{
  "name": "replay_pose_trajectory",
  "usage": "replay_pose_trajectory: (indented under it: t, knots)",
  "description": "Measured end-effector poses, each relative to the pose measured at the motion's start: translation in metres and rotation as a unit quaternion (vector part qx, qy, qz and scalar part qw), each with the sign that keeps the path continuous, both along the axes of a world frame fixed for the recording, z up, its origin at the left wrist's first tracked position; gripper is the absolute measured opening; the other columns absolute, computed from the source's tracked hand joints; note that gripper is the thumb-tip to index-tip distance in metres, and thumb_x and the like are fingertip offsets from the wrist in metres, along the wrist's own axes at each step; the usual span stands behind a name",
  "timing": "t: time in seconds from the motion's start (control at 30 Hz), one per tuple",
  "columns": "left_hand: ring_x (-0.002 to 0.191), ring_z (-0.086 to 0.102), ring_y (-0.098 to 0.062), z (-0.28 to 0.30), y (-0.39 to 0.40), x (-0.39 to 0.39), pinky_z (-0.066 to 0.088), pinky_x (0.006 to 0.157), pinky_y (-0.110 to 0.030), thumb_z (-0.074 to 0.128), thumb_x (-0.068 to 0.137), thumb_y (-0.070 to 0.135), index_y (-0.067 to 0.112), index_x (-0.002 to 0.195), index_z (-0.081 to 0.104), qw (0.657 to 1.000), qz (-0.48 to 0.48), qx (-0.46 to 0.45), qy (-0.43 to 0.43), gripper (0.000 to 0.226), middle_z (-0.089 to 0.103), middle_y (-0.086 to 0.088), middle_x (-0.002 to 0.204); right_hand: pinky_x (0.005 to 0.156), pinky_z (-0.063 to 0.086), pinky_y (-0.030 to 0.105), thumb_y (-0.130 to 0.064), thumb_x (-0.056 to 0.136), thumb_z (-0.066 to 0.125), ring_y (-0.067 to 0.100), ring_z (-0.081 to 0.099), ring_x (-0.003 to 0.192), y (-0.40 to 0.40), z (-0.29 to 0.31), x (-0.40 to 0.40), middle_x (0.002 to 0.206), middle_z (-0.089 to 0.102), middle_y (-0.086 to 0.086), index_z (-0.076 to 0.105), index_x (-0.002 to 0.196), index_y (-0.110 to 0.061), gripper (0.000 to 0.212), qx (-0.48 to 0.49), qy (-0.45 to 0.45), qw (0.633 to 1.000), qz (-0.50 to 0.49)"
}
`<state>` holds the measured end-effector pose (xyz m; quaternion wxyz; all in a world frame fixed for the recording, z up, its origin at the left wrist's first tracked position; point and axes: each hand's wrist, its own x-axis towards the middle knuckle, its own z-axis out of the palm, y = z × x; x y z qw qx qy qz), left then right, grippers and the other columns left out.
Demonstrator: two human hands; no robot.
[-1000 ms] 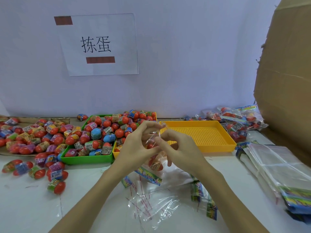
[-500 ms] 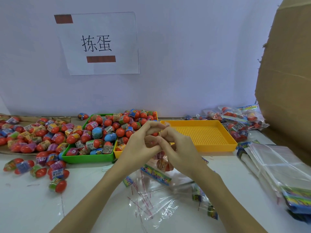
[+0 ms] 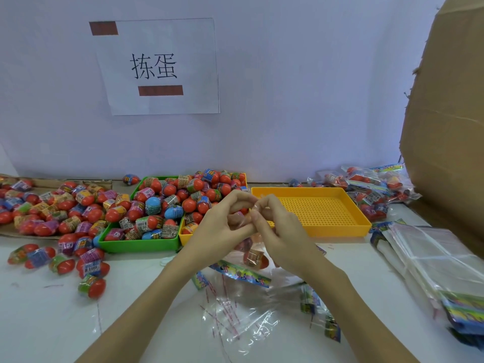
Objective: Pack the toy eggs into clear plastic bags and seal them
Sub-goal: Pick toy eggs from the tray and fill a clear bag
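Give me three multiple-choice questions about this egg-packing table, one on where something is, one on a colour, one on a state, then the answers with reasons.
1. Where is the perforated yellow plastic tray that holds no eggs?
A. Right of the green plastic tray
B. Left of it
C. On the brown cardboard box

2. What colour are the two bars on the white paper sign?
A. Green
B. Dark red-brown
C. Blue

3. What are the left hand and right hand doing?
A. Resting flat on the table
B. Lifting a tray
C. Pinching the top of a clear plastic bag of eggs

Answers: A, it lies to the right; B, both bars are reddish brown; C, fingertips meet above the hanging bag.
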<state>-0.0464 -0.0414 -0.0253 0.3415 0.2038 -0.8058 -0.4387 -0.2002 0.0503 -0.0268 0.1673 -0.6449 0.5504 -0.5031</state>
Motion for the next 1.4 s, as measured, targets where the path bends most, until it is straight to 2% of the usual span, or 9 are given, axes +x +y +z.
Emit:
replay_pose_trajectory:
  t: [0.13, 0.33, 0.43, 0.53, 0.73, 0.93, 1.13, 1.27, 1.4]
  knots:
    - [0.097, 0.073, -0.046, -0.002, 0.000, -0.003, 0.060, 0.090, -0.061, 0.073, 0.099, 0.023, 0.029, 0.127, 0.059, 1.000, -0.010, 0.012, 0.007, 0.032, 0.072, 0.010, 0.127, 0.045, 0.041, 0.008, -0.015, 0.110, 0.053, -0.003, 0.062, 0.048, 0.002, 0.004, 0.001, 0.078, 0.076, -0.015, 0.052, 0.097, -0.022, 0.014, -0.006, -0.047, 0.999, -0.007]
    - [0.117, 0.074, -0.020, -0.001, -0.004, 0.000, 0.060, 0.100, -0.035, 0.079, 0.094, 0.039, 0.039, 0.154, 0.034, 0.985, -0.061, 0.164, 0.003, 0.075, 0.064, 0.013, 0.143, 0.047, 0.049, 0.021, -0.016, 0.106, 0.061, 0.007, 0.066, 0.052, 0.005, 0.014, -0.002, 0.088, 0.075, 0.003, 0.060, 0.096, -0.019, 0.011, -0.050, -0.087, 0.992, -0.079]
    - [0.108, 0.077, -0.017, 0.002, -0.003, 0.000, 0.062, 0.092, -0.029, 0.073, 0.098, 0.037, 0.025, 0.137, 0.062, 0.987, -0.041, 0.155, -0.005, 0.042, 0.078, 0.001, 0.120, 0.042, 0.047, 0.030, -0.020, 0.105, 0.063, 0.017, 0.060, 0.041, 0.005, 0.015, -0.008, 0.093, 0.072, 0.000, 0.062, 0.097, -0.014, 0.010, -0.060, -0.105, 0.987, -0.110]
    - [0.100, 0.079, -0.022, 0.003, 0.000, -0.001, 0.062, 0.086, -0.026, 0.075, 0.099, 0.024, 0.015, 0.114, 0.076, 0.990, -0.022, 0.140, 0.025, 0.018, 0.081, -0.007, 0.106, 0.044, 0.044, 0.020, -0.019, 0.109, 0.057, 0.007, 0.061, 0.044, 0.005, 0.013, -0.008, 0.094, 0.075, 0.000, 0.055, 0.105, -0.013, 0.007, -0.060, -0.067, 0.990, -0.106]
    - [0.099, 0.077, -0.035, 0.004, 0.000, 0.000, 0.064, 0.091, -0.039, 0.085, 0.089, 0.015, 0.014, 0.123, 0.064, 0.985, -0.028, 0.170, 0.016, 0.039, 0.079, -0.016, 0.101, 0.044, 0.039, 0.008, -0.013, 0.108, 0.057, 0.001, 0.062, 0.046, 0.006, 0.012, -0.002, 0.081, 0.078, -0.001, 0.051, 0.105, -0.018, 0.009, -0.057, -0.020, 0.996, -0.061]
    - [0.092, 0.079, -0.027, 0.007, -0.004, 0.004, 0.064, 0.082, -0.031, 0.086, 0.089, 0.017, 0.022, 0.113, 0.072, 0.987, -0.007, 0.159, 0.021, 0.028, 0.081, -0.008, 0.095, 0.039, 0.048, 0.035, -0.027, 0.102, 0.068, 0.016, 0.061, 0.041, 0.011, 0.020, -0.002, 0.096, 0.078, -0.006, 0.063, 0.105, -0.020, 0.009, -0.100, -0.085, 0.985, -0.116]
    - [0.100, 0.077, -0.026, 0.009, -0.012, 0.007, 0.063, 0.087, -0.035, 0.080, 0.092, 0.012, 0.014, 0.107, 0.074, 0.968, 0.109, 0.181, 0.135, 0.016, 0.080, -0.011, 0.099, 0.058, 0.058, 0.031, -0.036, 0.099, 0.069, 0.014, 0.071, 0.066, 0.008, 0.018, -0.007, 0.100, 0.071, -0.012, 0.062, 0.119, -0.025, 0.023, -0.077, -0.120, 0.968, -0.206]
    - [0.105, 0.077, -0.022, 0.012, -0.013, 0.008, 0.063, 0.088, -0.029, 0.082, 0.090, 0.017, 0.008, 0.115, 0.071, 0.963, 0.109, 0.172, 0.174, 0.029, 0.080, -0.009, 0.105, 0.093, 0.058, 0.024, -0.055, 0.089, 0.069, -0.002, 0.070, 0.104, 0.003, 0.012, -0.003, 0.111, 0.077, -0.013, 0.071, 0.124, -0.026, 0.045, 0.081, -0.174, 0.978, -0.080]
    - [0.109, 0.076, -0.020, 0.012, -0.011, 0.007, 0.062, 0.091, -0.032, 0.081, 0.085, 0.033, 0.012, 0.117, 0.073, 0.969, 0.086, 0.164, 0.162, 0.039, 0.080, -0.004, 0.111, 0.097, 0.058, 0.030, -0.032, 0.096, 0.074, 0.011, 0.074, 0.107, 0.002, 0.009, 0.000, 0.108, 0.080, -0.002, 0.076, 0.119, -0.019, 0.026, 0.081, -0.221, 0.972, -0.025]
